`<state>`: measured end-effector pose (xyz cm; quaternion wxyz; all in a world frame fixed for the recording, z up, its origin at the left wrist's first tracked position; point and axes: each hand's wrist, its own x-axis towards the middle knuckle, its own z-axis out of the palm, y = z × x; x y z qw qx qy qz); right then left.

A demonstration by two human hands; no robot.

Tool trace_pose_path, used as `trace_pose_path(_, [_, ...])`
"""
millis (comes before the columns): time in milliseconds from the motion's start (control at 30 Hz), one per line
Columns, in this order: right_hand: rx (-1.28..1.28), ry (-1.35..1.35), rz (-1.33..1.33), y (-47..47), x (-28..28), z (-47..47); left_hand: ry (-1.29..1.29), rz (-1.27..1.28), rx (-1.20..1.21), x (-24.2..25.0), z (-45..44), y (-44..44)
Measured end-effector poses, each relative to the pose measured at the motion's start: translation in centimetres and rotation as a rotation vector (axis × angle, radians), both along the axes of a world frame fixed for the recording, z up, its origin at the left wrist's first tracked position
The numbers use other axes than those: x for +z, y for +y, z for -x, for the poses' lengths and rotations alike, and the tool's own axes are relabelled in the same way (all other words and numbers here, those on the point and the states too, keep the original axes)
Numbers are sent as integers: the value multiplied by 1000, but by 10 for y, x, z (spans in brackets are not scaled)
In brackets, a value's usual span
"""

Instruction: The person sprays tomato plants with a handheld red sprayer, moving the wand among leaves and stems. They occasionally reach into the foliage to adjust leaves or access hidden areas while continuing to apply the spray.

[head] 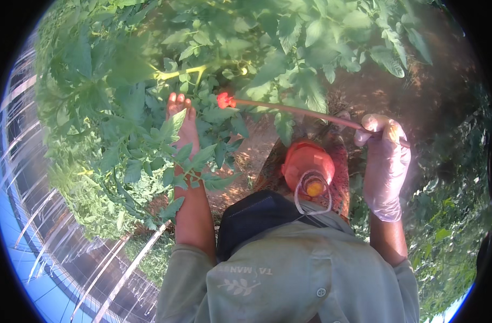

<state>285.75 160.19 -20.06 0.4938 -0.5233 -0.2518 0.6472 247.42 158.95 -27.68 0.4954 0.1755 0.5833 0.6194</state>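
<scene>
My bare left hand (pixel 184 121) reaches up among tomato leaves, its fingertips raised below a thick light-green stem (pixel 181 73). A leaf covers part of the palm, and the thumb is hidden. I see nothing held in it. My right hand (pixel 385 161), in a thin translucent glove, grips a slender brown stick (pixel 294 109) near its end. The stick points left across the plants. A bright red tip (pixel 225 100) sits at its far end, close to the foliage and right of my left fingers. Between my arms is a red plastic container (pixel 310 161) with a cord loop (pixel 330 198).
Dense tomato foliage (pixel 294 32) fills the upper view and the left side. More plants (pixel 443 246) stand at the right. Pale strings or poles (pixel 128 274) slant across the lower left. Bare soil (pixel 250 145) shows under the leaves. A red-stained surface (pixel 340 181) lies beneath the container.
</scene>
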Motion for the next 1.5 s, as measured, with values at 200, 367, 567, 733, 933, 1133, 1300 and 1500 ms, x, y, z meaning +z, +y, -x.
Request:
trace_pose_path(200, [39, 27, 23, -2, -2, 11, -62, 21, 138, 0, -1, 5])
trace_pose_path(367, [5, -95, -22, 3, 17, 17, 16, 167, 34, -12, -11, 9])
trace_pose_path(567, [-17, -315, -187, 6, 38, 20, 2, 58, -199, -24, -40, 44])
trace_pose_path(733, [-115, -394, -416, 28, 42, 40, -89, -265, -368, 2, -78, 101])
trace_pose_path(933, [-18, -254, -625, 65, 35, 62, -58, -166, -264, 13, -121, 148])
trace_pose_path(1133, [4, -224, -663, 75, 24, 66, -55, -57, -145, 18, -141, 169])
trace_pose_path(1300, [-34, -222, -566, 77, 29, 64, -62, -46, -118, 20, -138, 169])
trace_pose_path(1500, [13, -192, -647, 74, 27, 65, -110, -52, -132, 17, -134, 164])
